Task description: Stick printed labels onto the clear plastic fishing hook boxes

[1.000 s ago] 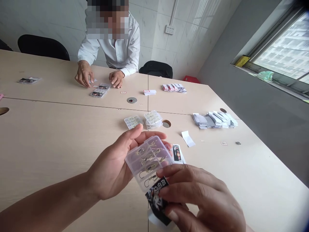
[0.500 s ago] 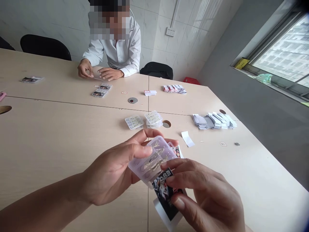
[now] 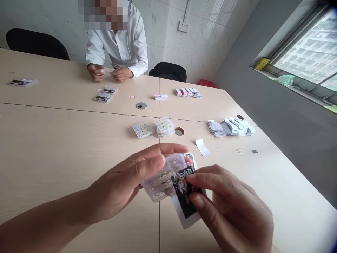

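Observation:
My left hand (image 3: 131, 179) holds a translucent purple-tinted compartment box (image 3: 155, 182) from its left side, the thumb over its top edge. Small metal pieces lie in the box's compartments. Between thumb and fingers, my right hand (image 3: 229, 203) pinches a black printed card with white characters (image 3: 184, 200), backed by a white sheet. The card overlaps the right part of the box. Behind the box, another printed card (image 3: 190, 160) partly shows. Stacked clear boxes (image 3: 165, 125) and one more stack (image 3: 143, 130) stand on the table beyond my left hand.
Across the table (image 3: 65, 140) sits a person in a white shirt (image 3: 118, 49), hands together around something small. Bundles of white paper (image 3: 231, 127) lie at right, near a loose white slip (image 3: 202, 147). Red-edged bundles (image 3: 187, 92) and labelled boxes (image 3: 105, 95) are farther back.
My right hand has brought the card up and over the box's right part. My left thumb has shifted along the box's top. The other person's hands have come closer together.

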